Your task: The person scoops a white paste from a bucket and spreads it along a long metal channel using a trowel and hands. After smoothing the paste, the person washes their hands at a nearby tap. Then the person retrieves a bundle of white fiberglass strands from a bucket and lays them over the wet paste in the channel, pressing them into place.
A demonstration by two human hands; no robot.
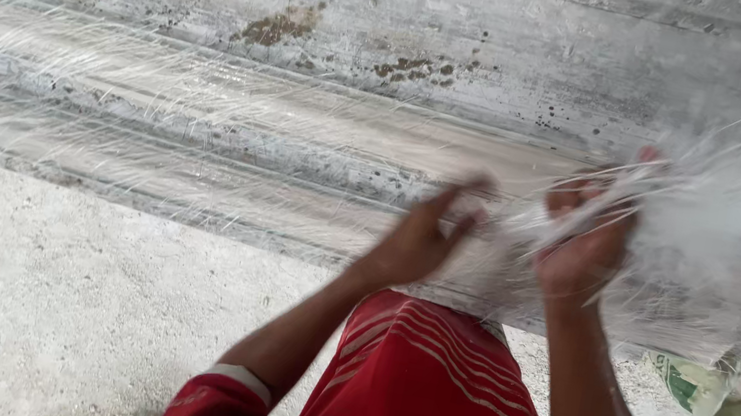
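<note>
White fibre strands [725,215] bunch in the right hand [584,248], fingers curled closed on them, fanning up and right. Left hand [417,242] just beside, fingers open, touching loose strands. Beyond the fingertips runs a stepped plaster moulding [304,125]; bare floor [49,304] lies below-left.

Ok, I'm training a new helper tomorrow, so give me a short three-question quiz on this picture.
1. True or false: the right hand grips a bundle of white fibres.
2. Which lies at the right edge on the floor? A) a green and white sack B) a metal bucket
3. Fill in: thin strands are spread over the long white ____.

Key: 1 true; 2 A; 3 moulding. The left hand is blurred, fingers spread beside the bundle.
</note>
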